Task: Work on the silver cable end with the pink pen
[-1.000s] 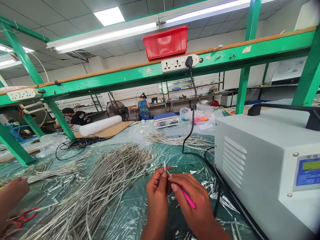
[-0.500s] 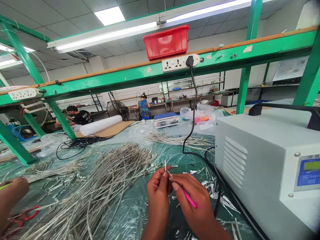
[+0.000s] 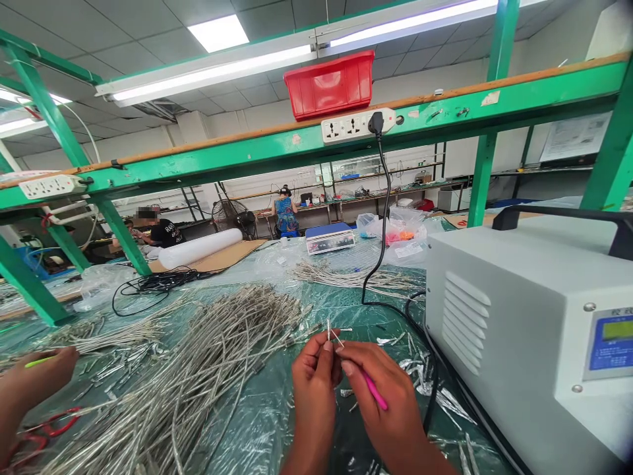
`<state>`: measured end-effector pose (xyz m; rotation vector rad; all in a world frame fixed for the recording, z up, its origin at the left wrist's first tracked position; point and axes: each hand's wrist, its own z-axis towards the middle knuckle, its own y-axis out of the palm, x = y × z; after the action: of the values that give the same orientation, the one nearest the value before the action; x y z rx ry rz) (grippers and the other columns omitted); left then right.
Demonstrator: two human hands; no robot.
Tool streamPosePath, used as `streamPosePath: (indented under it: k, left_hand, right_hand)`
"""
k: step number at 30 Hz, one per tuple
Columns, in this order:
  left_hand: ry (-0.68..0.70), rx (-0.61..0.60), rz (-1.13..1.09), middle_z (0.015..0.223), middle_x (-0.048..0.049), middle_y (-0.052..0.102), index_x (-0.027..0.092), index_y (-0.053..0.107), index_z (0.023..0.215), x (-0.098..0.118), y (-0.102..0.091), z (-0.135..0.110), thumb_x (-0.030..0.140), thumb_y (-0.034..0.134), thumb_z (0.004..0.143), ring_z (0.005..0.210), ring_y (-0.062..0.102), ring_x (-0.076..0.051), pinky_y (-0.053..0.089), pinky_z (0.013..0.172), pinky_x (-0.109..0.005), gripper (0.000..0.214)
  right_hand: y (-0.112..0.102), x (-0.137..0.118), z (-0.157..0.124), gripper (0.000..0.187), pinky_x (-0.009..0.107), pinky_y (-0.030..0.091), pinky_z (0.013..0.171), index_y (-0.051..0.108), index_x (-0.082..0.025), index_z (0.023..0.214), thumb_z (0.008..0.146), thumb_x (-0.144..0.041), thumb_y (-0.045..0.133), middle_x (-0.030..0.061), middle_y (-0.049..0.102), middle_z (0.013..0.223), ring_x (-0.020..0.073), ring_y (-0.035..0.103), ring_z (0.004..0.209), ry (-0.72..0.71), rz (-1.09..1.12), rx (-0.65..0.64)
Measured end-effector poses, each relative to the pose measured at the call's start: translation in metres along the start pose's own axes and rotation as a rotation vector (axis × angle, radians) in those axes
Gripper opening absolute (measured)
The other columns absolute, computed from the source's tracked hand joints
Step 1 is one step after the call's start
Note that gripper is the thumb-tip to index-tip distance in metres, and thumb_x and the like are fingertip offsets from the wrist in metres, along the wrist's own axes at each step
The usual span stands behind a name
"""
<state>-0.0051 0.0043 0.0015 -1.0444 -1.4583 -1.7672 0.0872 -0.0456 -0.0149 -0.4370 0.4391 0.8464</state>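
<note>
Pinched between the thumb and fingers of my left hand (image 3: 315, 376) is the end of a thin cable (image 3: 329, 327), its silvery tip pointing up. My right hand (image 3: 383, 389) is closed around a pink-handled pick (image 3: 374, 390), whose thin metal shaft reaches toward the cable tip. The two hands are close together, fingertips nearly touching. To their left lies a big pile of silvery braided cables (image 3: 198, 369). Scraps of foil (image 3: 420, 376) are strewn on the table right of my hands.
A grey machine (image 3: 504, 316) with a small display stands at the right, a black power cord (image 3: 380, 264) running beside it. At the left edge is another person's hand (image 3: 54, 369) with a green-handled tool, above red-handled scissors (image 3: 47, 429). A scale (image 3: 330, 239) sits farther back.
The other person's hand at the left has moved right and into fuller view. My own hands stay in place, with the pick's shaft shifted only slightly at the cable tip.
</note>
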Motion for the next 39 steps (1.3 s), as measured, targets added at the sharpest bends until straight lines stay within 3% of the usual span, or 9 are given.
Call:
streamPosePath:
  k: [7, 19, 26, 39]
  left_hand:
    - [-0.003, 0.011, -0.026, 0.058, 0.001, 0.058, 0.013, 0.074, 0.087, 0.0017, 0.0011, -0.0008, 0.041, 0.086, 0.059, 0.053, 0.049, -0.009, 0.041, 0.051, -0.017, 0.041]
    - [0.093, 0.027, 0.182, 0.075, -0.0065, 0.068, 0.014, 0.074, 0.09, -0.0006, -0.0004, -0.0015, 0.043, 0.077, 0.07, 0.07, 0.061, -0.018, 0.049, 0.066, -0.027, 0.036]
    - [0.163, 0.055, 0.288, 0.084, -0.0087, 0.073, 0.015, 0.075, 0.089, -0.001, -0.0014, -0.0001, 0.035, 0.072, 0.072, 0.079, 0.065, -0.023, 0.049, 0.072, -0.03, 0.027]
    - [0.173, 0.046, 0.3, 0.083, -0.0082, 0.071, 0.014, 0.071, 0.091, -0.0047, -0.0027, 0.0009, 0.038, 0.069, 0.076, 0.076, 0.061, -0.021, 0.048, 0.072, -0.029, 0.029]
  right_hand:
    - [-0.0016, -0.0028, 0.0006, 0.022, 0.033, 0.052, 0.08, 0.067, -0.023, 0.104, 0.095, -0.014, 0.049, 0.0052, 0.072, 0.099, 0.0179, 0.066, 0.088, 0.006, -0.011, -0.043]
    - [0.0004, 0.0022, -0.0027, 0.021, 0.033, 0.055, 0.084, 0.062, -0.024, 0.107, 0.094, -0.012, 0.052, 0.0052, 0.07, 0.104, 0.0184, 0.065, 0.098, -0.015, -0.017, -0.024]
    - [0.0006, 0.0054, -0.0013, 0.021, 0.035, 0.056, 0.084, 0.062, -0.024, 0.112, 0.094, -0.017, 0.054, 0.0064, 0.071, 0.107, 0.0201, 0.065, 0.1, -0.047, -0.048, -0.113]
    - [0.0001, -0.0028, 0.001, 0.019, 0.03, 0.054, 0.083, 0.063, -0.023, 0.103, 0.095, -0.012, 0.05, 0.0045, 0.07, 0.1, 0.0164, 0.065, 0.094, -0.02, -0.02, -0.045]
